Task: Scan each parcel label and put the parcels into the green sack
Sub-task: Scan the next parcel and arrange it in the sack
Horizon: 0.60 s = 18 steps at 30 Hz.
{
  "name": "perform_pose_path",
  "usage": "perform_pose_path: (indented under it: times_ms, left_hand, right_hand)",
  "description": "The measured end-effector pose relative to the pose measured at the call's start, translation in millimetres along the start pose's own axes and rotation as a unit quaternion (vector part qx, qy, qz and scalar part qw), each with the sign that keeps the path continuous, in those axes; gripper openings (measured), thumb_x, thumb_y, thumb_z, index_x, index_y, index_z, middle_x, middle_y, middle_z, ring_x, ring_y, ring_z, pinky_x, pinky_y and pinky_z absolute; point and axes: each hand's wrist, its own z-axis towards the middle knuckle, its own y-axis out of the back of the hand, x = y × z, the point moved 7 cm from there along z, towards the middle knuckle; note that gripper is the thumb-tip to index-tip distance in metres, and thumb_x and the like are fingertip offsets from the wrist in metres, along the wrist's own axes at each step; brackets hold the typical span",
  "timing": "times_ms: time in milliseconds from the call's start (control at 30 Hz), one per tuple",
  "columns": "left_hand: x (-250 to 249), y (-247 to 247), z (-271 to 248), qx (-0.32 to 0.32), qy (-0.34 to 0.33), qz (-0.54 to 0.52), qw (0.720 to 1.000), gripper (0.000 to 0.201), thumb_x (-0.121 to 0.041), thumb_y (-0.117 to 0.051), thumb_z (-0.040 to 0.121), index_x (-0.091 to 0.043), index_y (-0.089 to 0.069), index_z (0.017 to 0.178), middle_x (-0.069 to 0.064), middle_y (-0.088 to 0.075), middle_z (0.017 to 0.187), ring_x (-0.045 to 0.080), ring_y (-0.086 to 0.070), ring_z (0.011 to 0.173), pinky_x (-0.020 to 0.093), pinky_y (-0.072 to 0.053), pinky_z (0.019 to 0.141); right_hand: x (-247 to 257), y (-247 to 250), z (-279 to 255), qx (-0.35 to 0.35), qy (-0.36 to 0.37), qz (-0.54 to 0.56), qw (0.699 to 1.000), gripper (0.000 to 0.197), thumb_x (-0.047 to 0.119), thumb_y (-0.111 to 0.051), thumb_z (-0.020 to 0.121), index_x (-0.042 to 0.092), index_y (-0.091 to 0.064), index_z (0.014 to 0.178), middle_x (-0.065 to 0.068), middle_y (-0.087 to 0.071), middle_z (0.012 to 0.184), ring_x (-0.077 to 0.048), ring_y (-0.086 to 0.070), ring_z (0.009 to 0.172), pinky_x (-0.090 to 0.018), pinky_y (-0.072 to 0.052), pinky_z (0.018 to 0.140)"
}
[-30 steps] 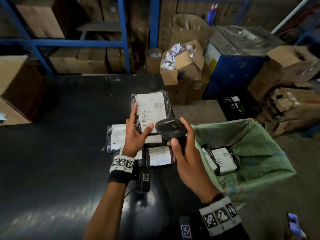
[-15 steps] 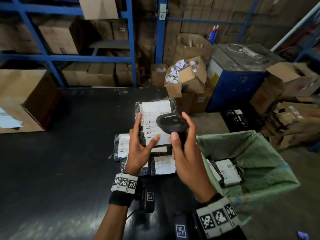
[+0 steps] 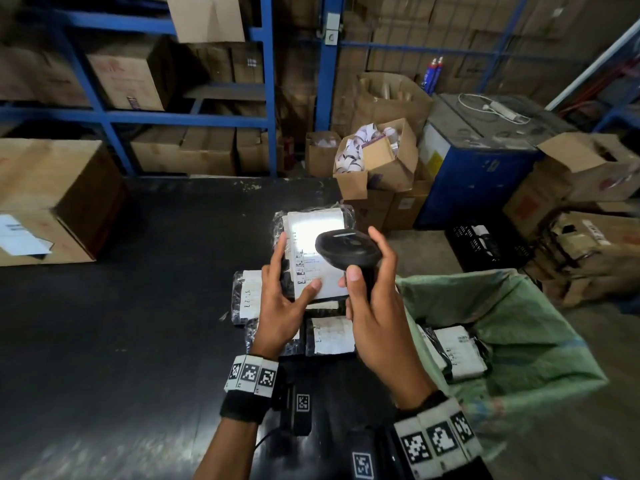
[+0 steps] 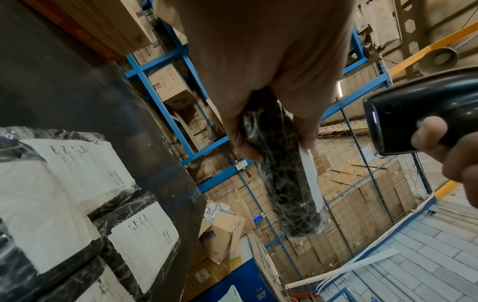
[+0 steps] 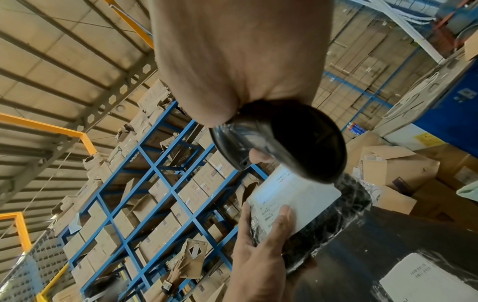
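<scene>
My left hand (image 3: 282, 303) grips a black plastic-wrapped parcel (image 3: 313, 226) with a white label, raised above the black table (image 3: 121, 306); the same parcel (image 4: 284, 183) shows edge-on in the left wrist view. My right hand (image 3: 374, 299) grips a black handheld scanner (image 3: 348, 249) just over the label, which is lit bright at its top. The scanner (image 5: 282, 141) hangs above the label (image 5: 297, 196) in the right wrist view. The green sack (image 3: 512, 313) stands open at the right with labelled parcels (image 3: 457, 351) inside. More parcels (image 3: 330, 336) lie on the table under my hands.
A large cardboard box (image 3: 52, 199) sits on the table's left side. Blue shelving (image 3: 263, 81) with boxes stands behind. Open cartons (image 3: 377, 161), a blue machine (image 3: 485, 157) and a black crate (image 3: 485, 240) crowd the floor beyond the sack.
Both hands have risen together with the parcel and scanner. The scanner now sits over the label, and the label's top has lit up bright.
</scene>
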Motion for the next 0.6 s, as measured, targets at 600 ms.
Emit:
perform_pose_path:
  times_ms: [600]
  left_hand:
    - [13, 11, -3, -0.017, -0.017, 0.028, 0.999, 0.090, -0.007, -0.077, 0.089, -0.019, -0.025, 0.162, -0.031, -0.034, 0.154, -0.005, -0.036, 0.146, 0.013, -0.037, 0.114]
  right_hand:
    - [-57, 5, -21, 0.000, -0.049, -0.011, 0.999, 0.052, 0.046, -0.036, 0.100, 0.048, -0.019, 0.148, 0.001, -0.060, 0.114, -0.006, -0.051, 0.095, -0.028, -0.045, 0.085]
